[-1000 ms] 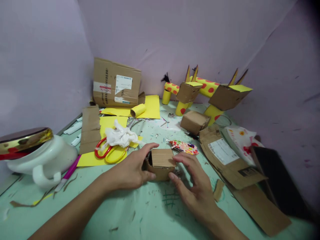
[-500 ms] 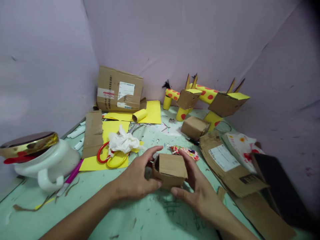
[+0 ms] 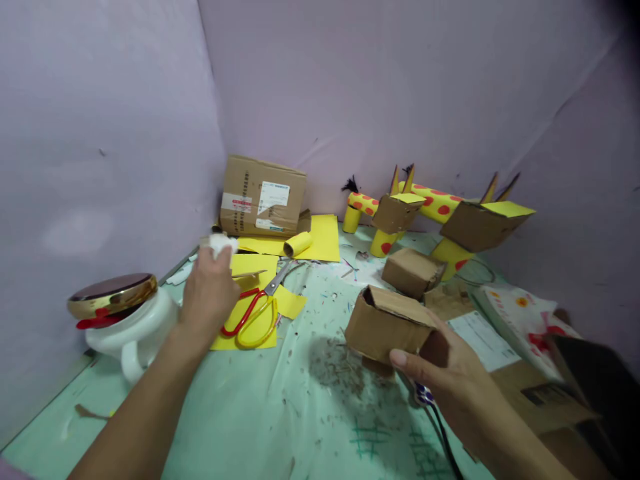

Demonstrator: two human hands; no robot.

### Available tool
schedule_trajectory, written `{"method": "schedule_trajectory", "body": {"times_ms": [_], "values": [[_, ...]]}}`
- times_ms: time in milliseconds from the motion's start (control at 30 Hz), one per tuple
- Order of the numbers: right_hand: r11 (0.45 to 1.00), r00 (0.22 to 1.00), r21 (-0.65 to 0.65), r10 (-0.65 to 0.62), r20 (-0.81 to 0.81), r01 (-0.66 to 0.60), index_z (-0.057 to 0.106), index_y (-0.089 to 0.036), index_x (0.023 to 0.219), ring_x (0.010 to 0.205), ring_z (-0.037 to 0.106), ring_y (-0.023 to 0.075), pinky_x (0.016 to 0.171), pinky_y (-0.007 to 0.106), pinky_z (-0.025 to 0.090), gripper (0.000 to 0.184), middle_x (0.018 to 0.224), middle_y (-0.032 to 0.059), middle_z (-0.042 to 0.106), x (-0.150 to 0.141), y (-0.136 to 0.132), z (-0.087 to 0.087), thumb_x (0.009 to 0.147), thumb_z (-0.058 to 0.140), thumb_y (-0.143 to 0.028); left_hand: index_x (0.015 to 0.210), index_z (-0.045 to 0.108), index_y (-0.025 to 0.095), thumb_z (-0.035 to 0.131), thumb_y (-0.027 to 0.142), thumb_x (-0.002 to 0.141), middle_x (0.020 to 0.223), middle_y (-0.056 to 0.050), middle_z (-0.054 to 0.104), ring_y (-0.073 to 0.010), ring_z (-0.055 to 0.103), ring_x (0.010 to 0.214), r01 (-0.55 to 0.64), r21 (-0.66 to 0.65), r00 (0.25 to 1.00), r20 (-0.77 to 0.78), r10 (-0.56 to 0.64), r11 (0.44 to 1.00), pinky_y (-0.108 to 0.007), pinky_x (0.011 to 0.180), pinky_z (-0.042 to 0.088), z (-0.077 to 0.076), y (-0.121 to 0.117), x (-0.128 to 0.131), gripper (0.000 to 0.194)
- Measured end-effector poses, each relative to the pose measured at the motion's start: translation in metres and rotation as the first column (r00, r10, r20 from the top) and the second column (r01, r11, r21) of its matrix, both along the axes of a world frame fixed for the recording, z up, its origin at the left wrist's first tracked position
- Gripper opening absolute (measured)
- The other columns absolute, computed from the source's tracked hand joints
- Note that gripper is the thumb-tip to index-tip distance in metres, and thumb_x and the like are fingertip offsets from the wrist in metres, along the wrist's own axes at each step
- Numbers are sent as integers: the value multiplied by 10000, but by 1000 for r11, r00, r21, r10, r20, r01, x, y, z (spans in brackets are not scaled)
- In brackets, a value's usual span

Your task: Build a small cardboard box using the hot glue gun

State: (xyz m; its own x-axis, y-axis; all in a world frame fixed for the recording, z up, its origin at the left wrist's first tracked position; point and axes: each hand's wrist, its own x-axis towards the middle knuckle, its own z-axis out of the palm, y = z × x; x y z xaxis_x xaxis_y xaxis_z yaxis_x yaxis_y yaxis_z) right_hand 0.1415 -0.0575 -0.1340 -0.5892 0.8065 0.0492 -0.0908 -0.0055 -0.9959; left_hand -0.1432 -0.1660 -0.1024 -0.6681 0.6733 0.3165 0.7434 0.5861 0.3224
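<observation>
Two grips: left hand [image 3: 207, 290], fingers nearly closed on tissue [image 3: 223, 243]; right hand [image 3: 463, 380], fingers spread carton-wide around small carton [image 3: 375, 330], best light.

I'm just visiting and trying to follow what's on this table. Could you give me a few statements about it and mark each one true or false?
1. The right hand holds a small cardboard box. True.
2. The scissors have two blue handles. False: on the scissors, one handle is red and the other yellow.
3. The yellow tube lies in front of the labelled carton. True.
4. The spotted figures lie flat on their sides. False: the spotted figures stand upright.
5. The left hand is touching the small cardboard box. False: the left hand is away from it, with crumpled white tissue at its fingers.
</observation>
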Motion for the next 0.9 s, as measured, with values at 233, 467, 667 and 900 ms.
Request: {"method": "schedule_trajectory", "body": {"times_ms": [233, 467, 667, 900], "values": [[991, 1000, -133, -2, -23, -1, 544, -228, 1189, 1120, 618, 360, 862, 489, 555, 642, 1211, 142, 654, -10, -16, -17, 639, 829, -394, 1106, 602, 135, 398, 265, 891, 907, -185, 657, -341, 641, 793, -236, -59, 968, -100, 230, 970, -394, 605, 377, 10, 1, -8, 324], [961, 994, -265, 60, -86, -81, 531, -229, 1238, 1165, 585, 339, 905, 452, 513, 682, 1265, 123, 635, -8, -21, -16, 637, 828, -356, 1090, 642, 186, 475, 474, 840, 854, -100, 688, -269, 659, 784, -118, 78, 991, 71, 113, 990, -363, 693, 479, 1, 10, 31, 417], [940, 978, -299, 116, -170, -164, 484, -244, 1290, 1221, 557, 313, 997, 436, 447, 743, 1325, 109, 608, -8, -25, -13, 642, 832, -344, 1417, 312, 224, 739, 473, 668, 1418, -137, 468, -279, 528, 1207, 358, 483, 254, 773, -581, 799, -380, 975, 447, -29, 1, 97, 898], [976, 990, -184, 100, -100, -117, 475, -268, 1312, 1232, 537, 327, 1017, 462, 419, 799, 1356, 130, 563, -7, -28, -19, 622, 835, -447, 1224, 495, 140, 816, 369, 607, 1275, -184, 590, -358, 539, 1195, 197, 613, -142, 790, -596, 765, -459, 953, 472, -34, 7, 116, 733]]}}
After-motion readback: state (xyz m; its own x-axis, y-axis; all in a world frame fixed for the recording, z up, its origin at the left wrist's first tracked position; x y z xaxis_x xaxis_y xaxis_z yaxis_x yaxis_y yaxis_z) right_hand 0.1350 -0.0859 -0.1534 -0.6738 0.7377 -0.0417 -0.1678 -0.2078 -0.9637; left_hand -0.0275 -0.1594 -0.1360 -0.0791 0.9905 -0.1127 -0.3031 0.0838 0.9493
